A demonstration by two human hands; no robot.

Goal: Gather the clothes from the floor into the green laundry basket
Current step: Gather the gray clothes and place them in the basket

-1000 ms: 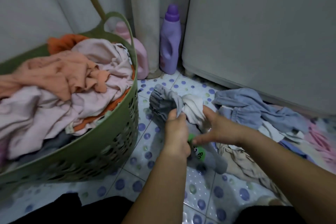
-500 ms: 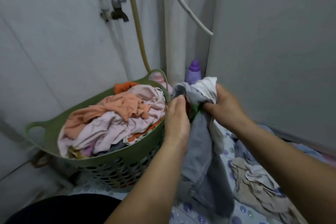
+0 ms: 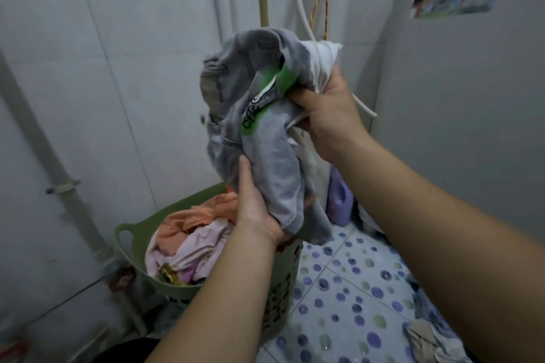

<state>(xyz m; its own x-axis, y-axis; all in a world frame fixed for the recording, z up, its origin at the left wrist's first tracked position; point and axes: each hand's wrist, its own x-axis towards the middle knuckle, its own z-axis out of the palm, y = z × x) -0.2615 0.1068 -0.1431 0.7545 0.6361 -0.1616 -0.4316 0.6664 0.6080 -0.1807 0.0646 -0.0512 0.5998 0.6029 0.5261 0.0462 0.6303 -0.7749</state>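
A grey garment (image 3: 259,138) is held up above the green basket (image 3: 283,280), clenched in the right hand (image 3: 327,115) at its top and the left hand (image 3: 256,206) lower down. More clothes (image 3: 427,339) lie on the floor (image 3: 339,303).

A home laundry corner: white tiled walls (image 3: 118,53), a dotted tile floor (image 3: 348,298), a washing machine (image 3: 472,97), a detergent bottle (image 3: 339,200) and a full laundry basket (image 3: 283,274).

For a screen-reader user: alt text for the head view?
Left hand and right hand hold a bundled grey garment with green print above a green plastic laundry basket of pink and orange clothes.
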